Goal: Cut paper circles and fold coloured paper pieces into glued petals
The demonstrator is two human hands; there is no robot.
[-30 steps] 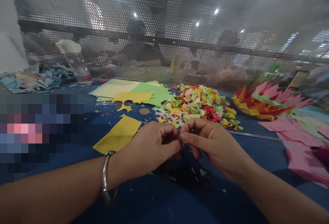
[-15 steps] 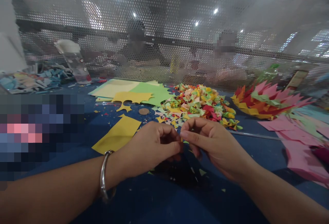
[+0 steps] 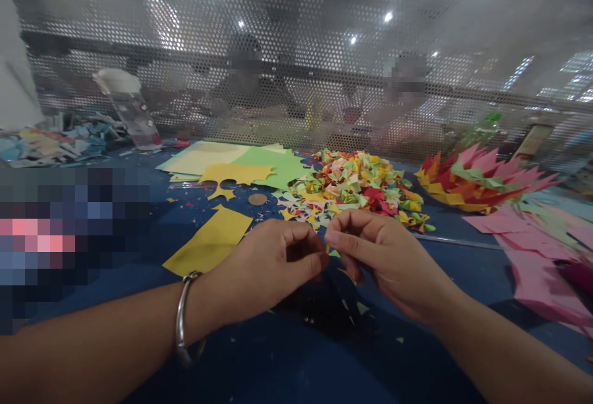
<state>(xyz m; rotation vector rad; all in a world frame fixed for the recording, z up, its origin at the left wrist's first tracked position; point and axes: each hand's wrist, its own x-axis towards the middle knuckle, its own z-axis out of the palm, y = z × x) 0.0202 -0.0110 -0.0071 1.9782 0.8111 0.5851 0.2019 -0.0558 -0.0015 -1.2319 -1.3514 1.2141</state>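
Observation:
My left hand (image 3: 273,265) and my right hand (image 3: 386,256) meet fingertip to fingertip just above the blue table (image 3: 287,361). Both are curled into a pinch around something tiny between them, mostly hidden; only a small sliver of paper shows there. A metal bangle (image 3: 183,317) circles my left wrist. Right behind my hands lies a heap of small folded paper pieces (image 3: 356,188) in red, yellow, green and pink. A cut yellow sheet (image 3: 210,240) lies flat to the left of my left hand.
Green and yellow sheets (image 3: 241,163) lie further back, one with shapes cut out. A spiky ring of folded red, pink and orange paper (image 3: 482,181) sits at the right, with pink sheets (image 3: 542,256) in front. A clear bottle (image 3: 132,110) and a perforated screen (image 3: 296,52) stand at the back; two people sit behind it.
My hands stay together in the same spot; the fingers have shifted only slightly around the small piece. The view has tilted a little.

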